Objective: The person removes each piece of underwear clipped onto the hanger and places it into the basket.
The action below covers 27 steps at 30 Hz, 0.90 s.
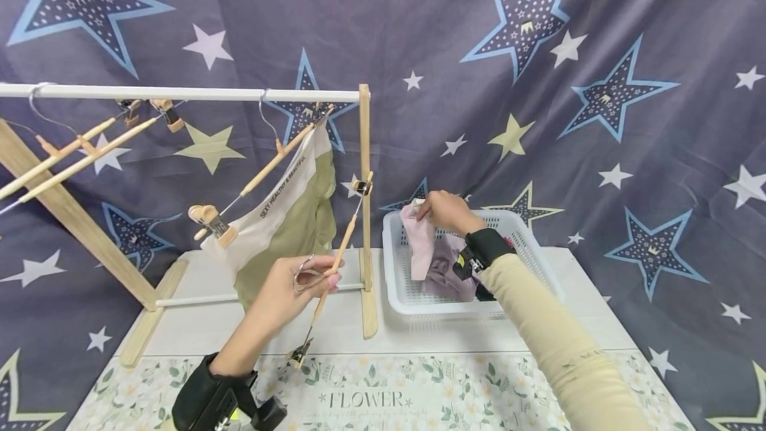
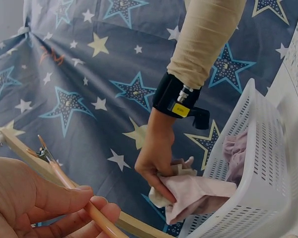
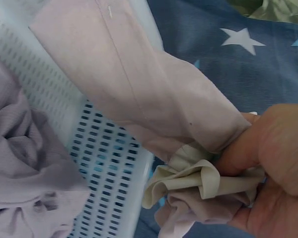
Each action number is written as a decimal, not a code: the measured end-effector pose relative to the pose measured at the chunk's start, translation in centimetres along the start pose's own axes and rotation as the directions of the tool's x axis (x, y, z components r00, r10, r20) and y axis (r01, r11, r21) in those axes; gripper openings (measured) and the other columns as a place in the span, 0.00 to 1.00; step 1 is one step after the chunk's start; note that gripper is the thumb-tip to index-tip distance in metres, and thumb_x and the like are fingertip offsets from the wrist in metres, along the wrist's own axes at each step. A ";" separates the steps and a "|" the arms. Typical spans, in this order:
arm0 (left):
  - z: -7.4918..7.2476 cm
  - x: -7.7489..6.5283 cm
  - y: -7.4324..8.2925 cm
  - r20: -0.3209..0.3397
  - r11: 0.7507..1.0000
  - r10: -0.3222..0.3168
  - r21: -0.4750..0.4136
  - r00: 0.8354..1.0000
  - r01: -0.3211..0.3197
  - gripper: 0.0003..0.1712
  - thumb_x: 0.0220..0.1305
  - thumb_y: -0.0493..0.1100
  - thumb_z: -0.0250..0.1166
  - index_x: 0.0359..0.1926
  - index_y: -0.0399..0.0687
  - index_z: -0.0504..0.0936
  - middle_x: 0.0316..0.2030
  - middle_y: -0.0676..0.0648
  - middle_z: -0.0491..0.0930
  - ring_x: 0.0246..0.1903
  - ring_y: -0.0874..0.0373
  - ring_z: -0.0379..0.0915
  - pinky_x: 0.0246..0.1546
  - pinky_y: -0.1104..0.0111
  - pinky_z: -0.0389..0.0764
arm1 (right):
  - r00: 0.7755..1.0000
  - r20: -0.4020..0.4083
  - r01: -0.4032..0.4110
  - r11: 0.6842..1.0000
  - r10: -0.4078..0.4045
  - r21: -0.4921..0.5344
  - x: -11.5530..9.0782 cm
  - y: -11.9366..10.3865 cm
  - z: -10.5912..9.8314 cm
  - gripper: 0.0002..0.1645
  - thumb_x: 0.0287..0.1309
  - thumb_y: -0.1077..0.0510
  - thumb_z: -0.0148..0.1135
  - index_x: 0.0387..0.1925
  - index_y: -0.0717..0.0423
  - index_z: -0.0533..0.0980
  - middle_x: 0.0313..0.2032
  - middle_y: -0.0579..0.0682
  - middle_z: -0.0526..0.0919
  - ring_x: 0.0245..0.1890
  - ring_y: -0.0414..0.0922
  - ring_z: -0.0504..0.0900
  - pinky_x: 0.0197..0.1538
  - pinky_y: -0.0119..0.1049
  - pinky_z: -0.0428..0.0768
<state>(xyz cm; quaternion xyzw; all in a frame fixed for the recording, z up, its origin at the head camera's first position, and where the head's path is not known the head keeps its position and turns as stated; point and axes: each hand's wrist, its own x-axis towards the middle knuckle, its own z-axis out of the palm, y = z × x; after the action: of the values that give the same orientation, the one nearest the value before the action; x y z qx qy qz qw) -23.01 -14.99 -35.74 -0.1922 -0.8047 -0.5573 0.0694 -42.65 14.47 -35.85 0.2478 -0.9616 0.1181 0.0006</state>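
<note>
The wooden rack (image 1: 366,238) stands to my left of the white basket (image 1: 443,309), with a green-and-white garment (image 1: 311,198) clipped to a hanger on its rail. Before the rack's right post, I see the left hand (image 1: 293,291) grasp a separate clip hanger (image 1: 347,238) by its shaft. The right hand (image 1: 451,211) pinches a pale pink garment (image 1: 421,251) at the basket's rim, beside a mauve garment (image 1: 447,271) lying inside.

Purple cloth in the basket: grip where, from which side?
Probably pinch a raised fold of the purple cloth, coming from above: it lies bunched and creased, and the basket is open on top while its walls hinder a side approach.
</note>
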 end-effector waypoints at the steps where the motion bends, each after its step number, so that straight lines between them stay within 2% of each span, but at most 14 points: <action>1: 0.0 0.0 0.1 -0.001 1.000 -0.012 -0.001 1.000 0.012 0.16 0.66 0.31 0.67 0.52 0.26 0.83 0.40 0.31 0.87 0.31 0.60 0.88 0.37 0.71 0.86 | 1.000 0.010 -0.006 1.000 0.007 -0.001 0.0 0.0 0.2 0.24 0.60 0.74 0.54 0.42 0.50 0.90 0.54 0.52 0.88 0.56 0.55 0.84 0.46 0.45 0.83; 6: 0.1 0.1 0.2 -0.001 0.999 -0.041 -0.012 0.999 0.041 0.16 0.66 0.32 0.67 0.53 0.25 0.82 0.40 0.31 0.88 0.32 0.61 0.88 0.37 0.72 0.86 | 0.997 0.069 -0.044 0.999 0.042 0.028 0.3 0.3 1.1 0.27 0.60 0.75 0.51 0.44 0.51 0.89 0.57 0.53 0.86 0.60 0.55 0.82 0.42 0.40 0.77; 12: 0.2 0.2 0.2 -0.001 0.998 -0.062 -0.029 0.998 0.062 0.17 0.67 0.32 0.67 0.53 0.25 0.82 0.42 0.30 0.87 0.32 0.60 0.89 0.38 0.72 0.86 | 0.991 0.109 -0.082 0.996 0.078 0.028 0.4 0.6 2.3 0.27 0.56 0.76 0.51 0.45 0.52 0.89 0.56 0.54 0.86 0.61 0.56 0.81 0.53 0.45 0.83; 17: 0.3 0.2 0.1 0.003 0.999 -0.039 -0.017 0.999 0.039 0.16 0.67 0.33 0.67 0.53 0.27 0.83 0.41 0.32 0.88 0.32 0.59 0.89 0.37 0.71 0.86 | 0.987 0.130 -0.099 0.995 0.097 0.010 0.3 0.8 3.3 0.28 0.52 0.76 0.51 0.44 0.53 0.89 0.55 0.54 0.87 0.60 0.56 0.82 0.58 0.49 0.82; 22: 0.3 0.1 0.1 0.004 1.000 -0.029 -0.012 1.000 0.029 0.16 0.67 0.32 0.67 0.53 0.28 0.83 0.41 0.32 0.88 0.32 0.58 0.89 0.37 0.71 0.86 | 0.983 0.162 -0.093 0.996 0.089 0.013 0.3 0.9 4.5 0.27 0.52 0.76 0.52 0.45 0.56 0.88 0.53 0.55 0.87 0.61 0.55 0.82 0.62 0.47 0.81; 27: 0.5 0.1 -0.2 0.007 0.998 -0.053 -0.013 0.999 0.053 0.16 0.67 0.33 0.67 0.54 0.27 0.83 0.41 0.32 0.88 0.31 0.64 0.87 0.38 0.72 0.86 | 0.982 0.175 -0.083 0.996 0.076 0.035 0.4 1.1 5.7 0.26 0.51 0.78 0.52 0.45 0.59 0.88 0.51 0.56 0.88 0.59 0.55 0.82 0.64 0.46 0.79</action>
<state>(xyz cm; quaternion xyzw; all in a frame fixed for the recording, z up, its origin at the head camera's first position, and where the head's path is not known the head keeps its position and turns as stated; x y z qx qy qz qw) -23.14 -14.56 -36.06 -0.1730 -0.8060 -0.5638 0.0506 -43.21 13.92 -41.60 0.2184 -0.9644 0.1162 -0.0931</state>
